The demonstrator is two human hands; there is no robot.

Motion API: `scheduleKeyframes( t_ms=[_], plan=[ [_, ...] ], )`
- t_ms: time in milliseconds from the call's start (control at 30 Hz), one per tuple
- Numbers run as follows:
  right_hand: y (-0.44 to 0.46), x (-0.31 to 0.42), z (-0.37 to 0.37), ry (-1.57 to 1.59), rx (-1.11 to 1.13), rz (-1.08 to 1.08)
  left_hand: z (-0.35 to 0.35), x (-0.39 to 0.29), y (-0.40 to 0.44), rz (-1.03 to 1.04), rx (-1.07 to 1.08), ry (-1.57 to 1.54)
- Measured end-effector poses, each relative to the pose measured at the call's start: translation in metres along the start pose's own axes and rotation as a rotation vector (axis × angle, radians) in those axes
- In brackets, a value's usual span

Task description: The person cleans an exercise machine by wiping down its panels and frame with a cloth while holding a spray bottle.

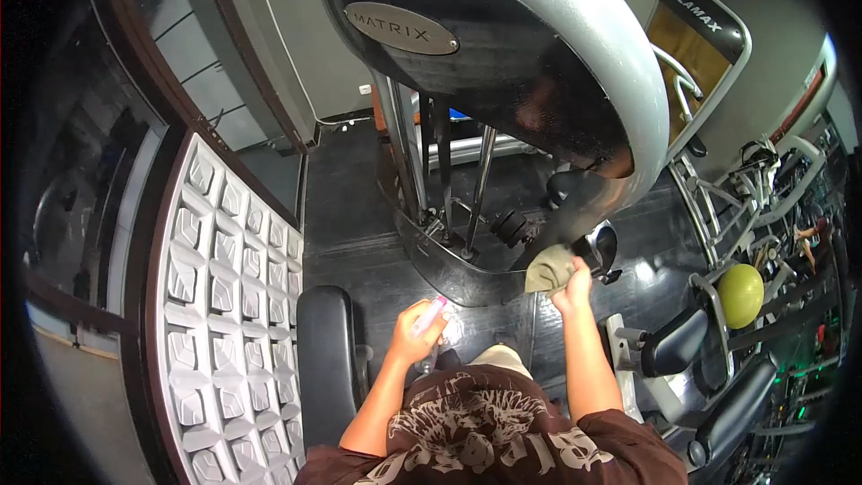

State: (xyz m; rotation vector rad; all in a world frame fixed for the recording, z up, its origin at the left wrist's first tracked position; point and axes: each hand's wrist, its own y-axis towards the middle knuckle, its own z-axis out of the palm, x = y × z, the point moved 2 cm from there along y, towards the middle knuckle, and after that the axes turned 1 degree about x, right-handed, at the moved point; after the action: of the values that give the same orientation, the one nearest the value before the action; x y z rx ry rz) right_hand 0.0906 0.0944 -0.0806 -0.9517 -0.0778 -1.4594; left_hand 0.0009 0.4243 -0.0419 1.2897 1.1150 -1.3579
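My left hand [413, 334] is closed around a spray bottle with a pink top [433, 312], held low in front of my body. Its lower part is mostly hidden by my fingers. In my right hand [576, 289] is a bunched olive-green cloth [548, 269], close to the lower end of the silver curved frame [648, 81] of a weight machine. Whether the cloth touches the frame I cannot tell. The machine's dark shield [503, 63] bears a MATRIX plate [401, 28] and rises ahead of me.
A black padded seat [325, 368] stands to my left, beside a white patterned wall panel [224, 305]. To my right are more black pads [673, 341] and a yellow-green ball [741, 296]. A PLAMAX machine [705, 36] stands farther back on the dark floor [350, 189].
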Motion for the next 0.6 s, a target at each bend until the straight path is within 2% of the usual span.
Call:
scheduleKeyframes(
  t_ms=[67,200,300,467,567,600],
  plan=[
    [0.017,-0.018,-0.022,0.025,-0.016,0.088,0.002,0.000,0.001,0.021,0.007,0.011],
    [0.039,-0.012,-0.030,-0.030,-0.102,0.020,0.005,-0.001,0.002,0.024,0.030,0.008],
    [0.039,0.014,-0.012,-0.077,0.091,0.021,0.009,-0.004,0.000,0.001,0.030,-0.002],
    [-0.028,0.035,0.036,-0.109,0.092,-0.144,0.009,-0.002,-0.003,-0.025,0.013,-0.014],
    [-0.020,0.011,0.010,-0.111,0.064,-0.095,0.008,-0.001,-0.003,-0.014,0.019,0.058],
    [-0.018,0.001,0.004,-0.114,-0.001,-0.019,0.009,-0.002,-0.002,-0.015,0.020,0.047]
  ],
)
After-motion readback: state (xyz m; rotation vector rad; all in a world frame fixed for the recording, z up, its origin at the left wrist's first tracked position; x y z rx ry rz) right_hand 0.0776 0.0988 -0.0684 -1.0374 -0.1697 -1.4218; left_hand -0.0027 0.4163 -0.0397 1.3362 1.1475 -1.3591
